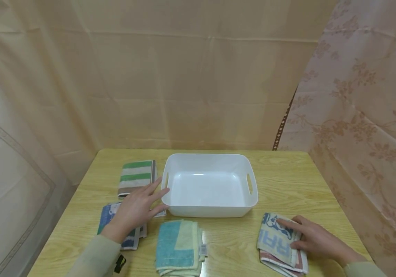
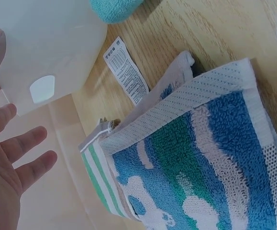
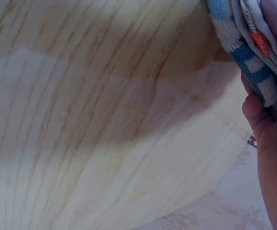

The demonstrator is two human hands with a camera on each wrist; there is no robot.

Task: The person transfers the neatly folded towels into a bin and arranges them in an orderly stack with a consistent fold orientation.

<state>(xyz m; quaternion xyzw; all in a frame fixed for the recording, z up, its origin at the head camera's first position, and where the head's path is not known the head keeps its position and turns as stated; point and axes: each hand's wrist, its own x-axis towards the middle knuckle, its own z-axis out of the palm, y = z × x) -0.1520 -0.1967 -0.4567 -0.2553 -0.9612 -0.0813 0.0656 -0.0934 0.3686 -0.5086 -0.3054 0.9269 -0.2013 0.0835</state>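
Note:
My left hand has its fingers spread, the fingertips at the left handle end of a white plastic bin. Under and beside that hand lies a folded blue, green and white towel. On the right, my right hand grips a folded towel with blue lettering and a blue figure on a pale ground. Reddish and white layers show below its front edge. The right wrist view shows its folded layers between thumb and fingers, with a small orange tag.
A green, white and brown striped towel lies left of the bin. In front of the bin is a folded teal and pale yellow towel with a label at its side. Curtains hang behind the wooden table and along both sides.

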